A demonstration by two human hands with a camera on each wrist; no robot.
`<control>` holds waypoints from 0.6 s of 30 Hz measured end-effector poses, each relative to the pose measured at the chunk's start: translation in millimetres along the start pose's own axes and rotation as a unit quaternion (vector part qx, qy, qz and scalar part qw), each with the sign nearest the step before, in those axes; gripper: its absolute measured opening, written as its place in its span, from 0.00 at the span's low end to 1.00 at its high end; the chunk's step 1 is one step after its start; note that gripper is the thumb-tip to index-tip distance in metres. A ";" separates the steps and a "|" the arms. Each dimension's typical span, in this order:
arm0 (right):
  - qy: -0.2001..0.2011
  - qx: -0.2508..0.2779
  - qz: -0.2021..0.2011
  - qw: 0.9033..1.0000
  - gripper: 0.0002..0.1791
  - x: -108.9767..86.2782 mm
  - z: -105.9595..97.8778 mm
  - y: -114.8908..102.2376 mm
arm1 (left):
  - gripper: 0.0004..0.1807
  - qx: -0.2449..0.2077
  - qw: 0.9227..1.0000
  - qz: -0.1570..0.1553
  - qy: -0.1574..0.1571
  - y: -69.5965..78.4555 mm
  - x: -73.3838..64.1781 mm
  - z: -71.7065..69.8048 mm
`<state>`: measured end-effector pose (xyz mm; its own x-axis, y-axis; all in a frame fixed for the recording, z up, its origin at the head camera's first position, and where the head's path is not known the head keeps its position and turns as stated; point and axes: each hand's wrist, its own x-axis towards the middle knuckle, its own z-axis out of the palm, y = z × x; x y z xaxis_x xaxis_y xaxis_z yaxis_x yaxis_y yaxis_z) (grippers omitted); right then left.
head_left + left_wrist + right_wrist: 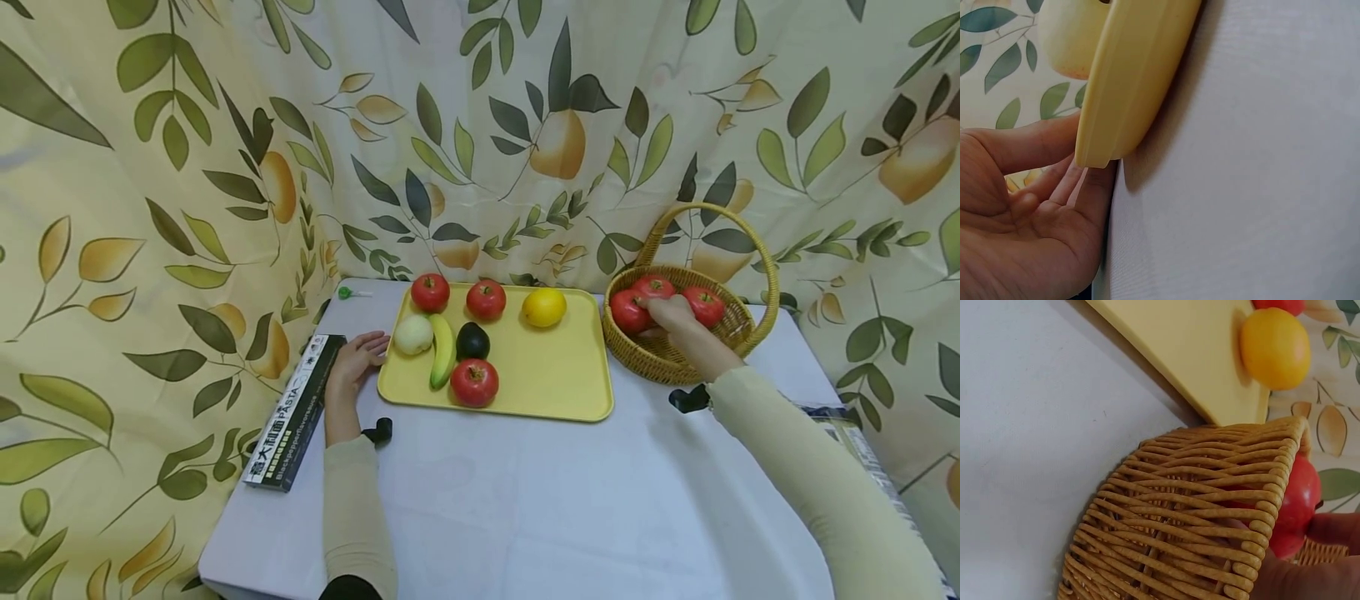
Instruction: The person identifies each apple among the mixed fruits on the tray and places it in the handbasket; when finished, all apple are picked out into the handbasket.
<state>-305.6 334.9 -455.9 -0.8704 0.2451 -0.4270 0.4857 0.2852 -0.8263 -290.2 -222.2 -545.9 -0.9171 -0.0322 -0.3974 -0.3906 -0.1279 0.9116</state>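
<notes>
In the head view, the right hand [678,321] is inside the wicker basket [648,360], curled round a red apple [627,311] at the basket's left rim, with two other apples [703,305] behind and to the right. The relation that seems to matter is this: the yellow tray [547,367] lies directly left of that hand, its right edge just beside the basket, its long axis running left to right along the table [540,508]. The held apple, being round, shows no marked long axis; the right hand is far nearer it. The left hand [356,360] lies at the tray's left edge, fingers extended, beside the pasta box [294,412]. The lemon [544,307] sits near the tray's far right corner. In the left wrist view, a digit touches the tray's rim, the palm empty. In the right wrist view, fingertips press the apple's side; the basket wall hides part of the grip.
</notes>
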 end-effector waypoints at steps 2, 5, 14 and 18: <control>0.002 -0.005 0.004 1.000 0.41 0.1 -1.3 0.1 | 0.38 0.002 1.000 0.002 0.001 0.4 0.4 0.3; 0.010 -0.020 0.003 1.000 0.42 1.4 -2.3 1.8 | 0.38 0.000 1.000 0.005 0.001 0.4 1.2 0.1; 0.000 -0.026 0.013 1.000 0.46 5.6 -6.8 17.1 | 0.39 -0.002 1.000 0.001 0.000 0.4 0.4 1.5; -0.026 0.017 0.008 0.999 0.43 4.5 -12.5 21.8 | 0.39 -0.003 1.000 0.006 0.000 0.2 -0.1 2.7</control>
<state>-297.9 353.8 -471.2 -0.8664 0.1998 -0.4577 0.4968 0.2508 -0.8309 -290.5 -219.5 -545.4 -0.9220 -0.0334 -0.3858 -0.3783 -0.1343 0.9159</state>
